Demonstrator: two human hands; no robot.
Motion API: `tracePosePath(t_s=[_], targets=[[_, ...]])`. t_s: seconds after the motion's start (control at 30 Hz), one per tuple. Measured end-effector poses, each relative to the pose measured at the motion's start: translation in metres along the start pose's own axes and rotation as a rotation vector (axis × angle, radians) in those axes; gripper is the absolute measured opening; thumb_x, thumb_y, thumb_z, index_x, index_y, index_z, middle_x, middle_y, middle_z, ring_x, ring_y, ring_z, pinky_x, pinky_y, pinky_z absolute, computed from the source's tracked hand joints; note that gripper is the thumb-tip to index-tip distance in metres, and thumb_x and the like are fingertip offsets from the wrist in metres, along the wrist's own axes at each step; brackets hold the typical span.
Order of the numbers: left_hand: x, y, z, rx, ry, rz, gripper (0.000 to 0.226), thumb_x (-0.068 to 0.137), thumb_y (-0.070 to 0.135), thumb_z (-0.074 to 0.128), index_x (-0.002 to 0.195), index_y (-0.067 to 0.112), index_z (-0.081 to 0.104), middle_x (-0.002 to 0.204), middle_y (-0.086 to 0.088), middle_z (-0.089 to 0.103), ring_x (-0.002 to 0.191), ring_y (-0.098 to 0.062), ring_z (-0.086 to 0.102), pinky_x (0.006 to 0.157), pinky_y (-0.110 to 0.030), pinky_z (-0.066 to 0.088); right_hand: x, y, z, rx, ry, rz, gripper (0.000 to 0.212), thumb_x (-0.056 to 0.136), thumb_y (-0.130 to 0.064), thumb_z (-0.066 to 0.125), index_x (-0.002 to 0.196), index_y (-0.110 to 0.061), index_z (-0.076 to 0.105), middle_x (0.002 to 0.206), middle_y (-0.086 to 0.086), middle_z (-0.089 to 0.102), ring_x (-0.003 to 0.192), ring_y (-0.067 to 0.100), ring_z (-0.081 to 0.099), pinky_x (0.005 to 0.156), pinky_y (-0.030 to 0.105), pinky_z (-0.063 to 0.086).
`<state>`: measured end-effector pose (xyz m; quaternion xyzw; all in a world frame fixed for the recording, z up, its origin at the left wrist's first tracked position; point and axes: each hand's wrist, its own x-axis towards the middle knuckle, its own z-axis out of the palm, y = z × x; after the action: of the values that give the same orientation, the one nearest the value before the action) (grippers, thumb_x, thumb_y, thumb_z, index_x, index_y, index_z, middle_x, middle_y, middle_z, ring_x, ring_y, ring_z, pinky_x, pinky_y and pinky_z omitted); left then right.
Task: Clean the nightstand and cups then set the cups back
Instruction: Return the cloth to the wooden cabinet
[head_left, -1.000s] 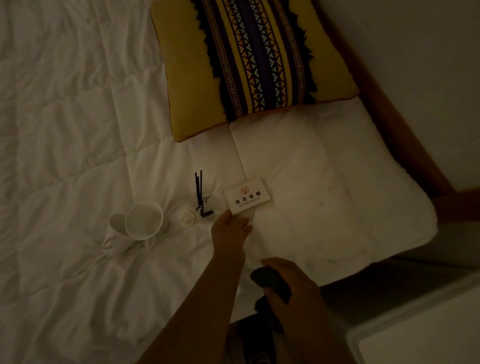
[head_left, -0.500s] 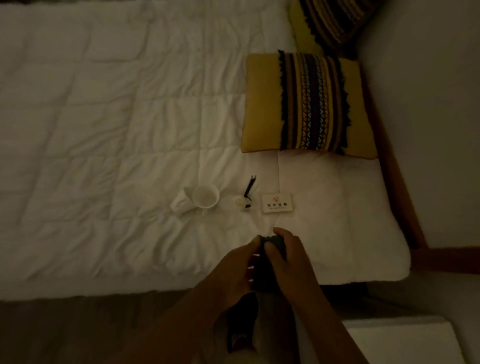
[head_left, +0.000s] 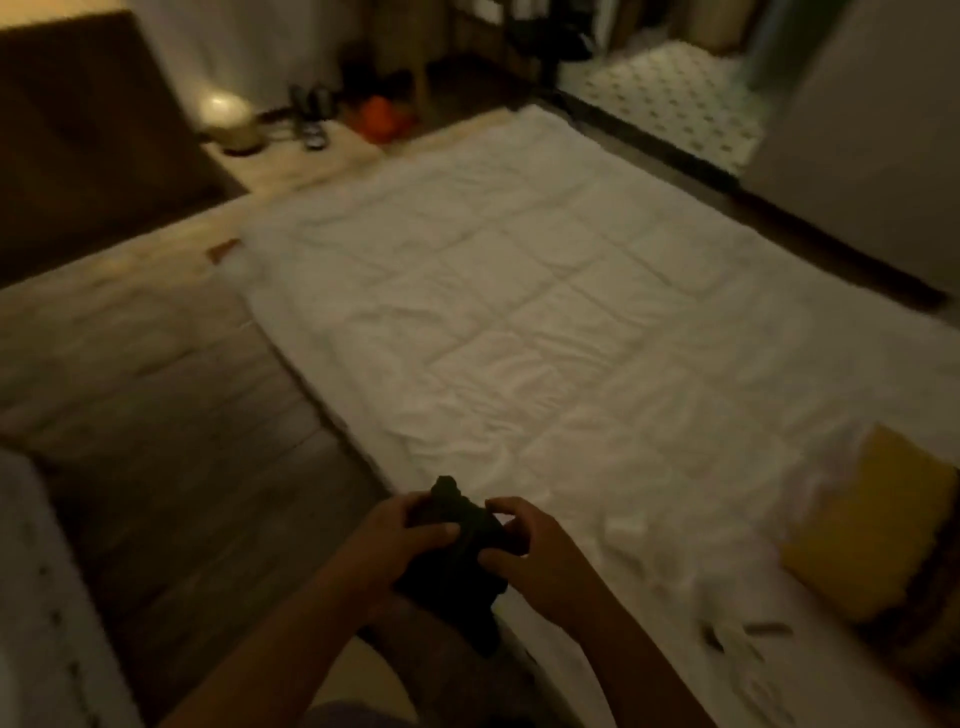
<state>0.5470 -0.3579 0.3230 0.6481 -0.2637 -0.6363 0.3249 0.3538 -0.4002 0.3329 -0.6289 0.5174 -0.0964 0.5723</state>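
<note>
The left hand (head_left: 397, 543) has left the bed (head_left: 519, 312) and now grips the dark cloth (head_left: 452, 569) alongside the right hand (head_left: 530, 564), so wiping probably comes next.

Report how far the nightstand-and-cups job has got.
Done: nothing shows as finished. In hand: left hand and right hand both grip a dark cloth at the edge of the bed. Left: wiping nightstand and cups, then setting cups back; no cup can be made out in the blur.
</note>
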Motion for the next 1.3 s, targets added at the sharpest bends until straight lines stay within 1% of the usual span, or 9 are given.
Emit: tracePosePath(t_s=[0.13,0.27,0.37,0.5,0.67,0.83,0.97,1.13,1.3], targets=[[-0.021,0.010,-0.114,-0.092,0.245,0.114,0.048,0.074,0.018,0.079,0.119,0.021,0.061,0.104,-0.005,0.072,0.092,-0.022,0.071,0.082,-0.040,0.058,0.077,-0.104,0.063,-0.297,-0.142,-0.156,0.027,0.082,-0.019,0.067,0.109,-0.018,0.062,0.101,0.003,0.065,0.092,0.017,0.064,0.087,0.039,0.055],[-0.043,0.019,-0.230,-0.063,0.446,0.208,0.037,0.076,0.022,0.079,0.099,0.038,0.054,0.102,0.004,0.065,0.088,-0.005,0.064,0.065,-0.015,0.054,0.152,-0.205,0.153,-0.475,-0.308,-0.334,0.018,0.081,-0.018,0.066,0.098,-0.016,0.061,0.094,0.003,0.062,0.089,0.021,0.063,0.082,0.039,0.054],[-0.060,0.026,-0.321,0.009,0.581,0.193,0.042,0.077,0.023,0.078,0.110,0.027,0.054,0.105,0.000,0.060,0.098,-0.017,0.062,0.082,-0.032,0.056,0.200,-0.271,0.229,-0.583,-0.410,-0.433,0.017,0.081,-0.022,0.066,0.096,-0.017,0.059,0.093,0.003,0.061,0.088,0.019,0.061,0.079,0.036,0.052],[-0.070,0.047,-0.408,0.039,0.640,0.207,0.057,0.079,0.019,0.075,0.126,0.036,0.048,0.122,0.001,0.053,0.113,-0.018,0.055,0.098,-0.043,0.051,0.251,-0.337,0.297,-0.620,-0.456,-0.517,0.018,0.079,-0.025,0.066,0.096,-0.023,0.060,0.090,-0.003,0.063,0.082,0.009,0.061,0.072,0.027,0.053],[-0.036,0.078,-0.494,0.130,0.730,0.150,0.017,0.085,0.024,0.069,0.097,0.029,0.057,0.093,0.006,0.063,0.092,-0.012,0.063,0.084,-0.031,0.054,0.325,-0.396,0.341,-0.571,-0.468,-0.562,0.025,0.080,-0.023,0.065,0.081,-0.044,0.053,0.082,-0.015,0.061,0.076,-0.002,0.060,0.064,0.011,0.046],[0.036,0.137,-0.609,0.220,0.760,0.166,0.013,0.084,0.029,0.070,0.084,0.036,0.059,0.083,0.011,0.065,0.078,0.003,0.061,0.063,-0.010,0.043,0.452,-0.460,0.372,-0.487,-0.470,-0.564,0.020,0.079,-0.021,0.066,0.098,-0.026,0.065,0.090,-0.007,0.067,0.082,0.004,0.064,0.075,0.025,0.057],[0.097,0.193,-0.693,0.327,0.786,0.152,0.017,0.082,0.036,0.070,0.097,0.027,0.067,0.091,0.008,0.068,0.085,-0.006,0.062,0.074,-0.020,0.047,0.555,-0.512,0.387,-0.501,-0.460,-0.548,0.017,0.082,-0.026,0.066,0.099,-0.023,0.064,0.088,-0.008,0.063,0.078,0.001,0.062,0.063,0.012,0.050],[0.163,0.269,-0.806,0.285,0.817,0.140,0.025,0.086,0.034,0.067,0.105,0.017,0.068,0.097,-0.002,0.069,0.089,-0.014,0.064,0.083,-0.032,0.053,0.680,-0.615,0.411,-0.562,-0.460,-0.586,0.019,0.082,-0.032,0.068,0.091,-0.016,0.064,0.087,-0.001,0.061,0.081,0.012,0.060,0.068,0.023,0.050],[0.214,0.314,-0.910,0.203,0.876,0.150,0.024,0.084,0.036,0.069,0.101,0.019,0.071,0.092,0.002,0.070,0.085,-0.010,0.066,0.079,-0.030,0.056,0.777,-0.695,0.448,-0.647,-0.474,-0.640,0.018,0.083,-0.037,0.067,0.086,-0.022,0.058,0.081,-0.007,0.054,0.073,0.005,0.051,0.061,0.015,0.036]])
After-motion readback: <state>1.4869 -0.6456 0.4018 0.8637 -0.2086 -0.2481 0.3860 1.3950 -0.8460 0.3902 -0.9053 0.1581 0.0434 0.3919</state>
